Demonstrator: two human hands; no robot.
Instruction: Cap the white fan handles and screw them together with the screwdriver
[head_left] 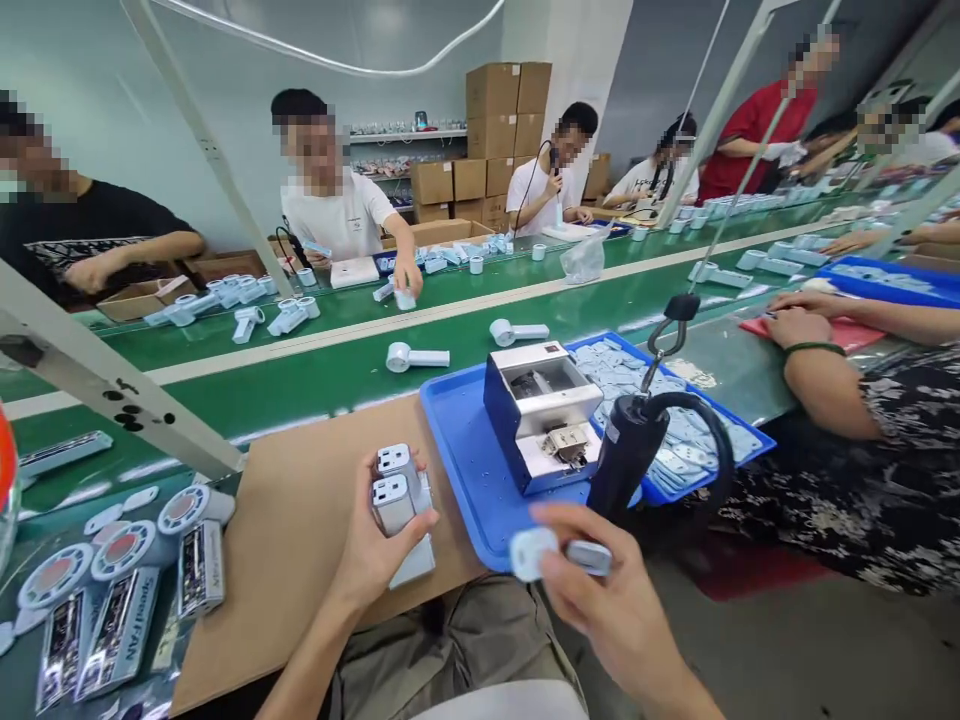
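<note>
My left hand (pixel 390 545) is wrapped round two pale-blue plastic housings (pixel 393 505) standing side by side, slotted ends up. They are above a light grey-blue block (pixel 415 560) at the cardboard's edge. My right hand (pixel 600 590) is closed on small pale-blue plastic pieces; one is a rounded, flat cover (pixel 533 554) between thumb and fingers, slightly blurred. Another small piece (pixel 589 557) shows by the fingers. Just beyond that hand a black electric screwdriver (pixel 626 450) hangs from a hook. Behind it is a screw feeder (pixel 544 420).
The feeder stands on a blue tray (pixel 454 430), beside a blue bin (pixel 750 445) of flat pale-blue covers. Open-backed handheld fans (pixel 124 600) lie at left by the cardboard sheet (pixel 281 520). Two fan bodies (pixel 417 358) lie on the green conveyor (pixel 322 385). Co-workers sit opposite and at right.
</note>
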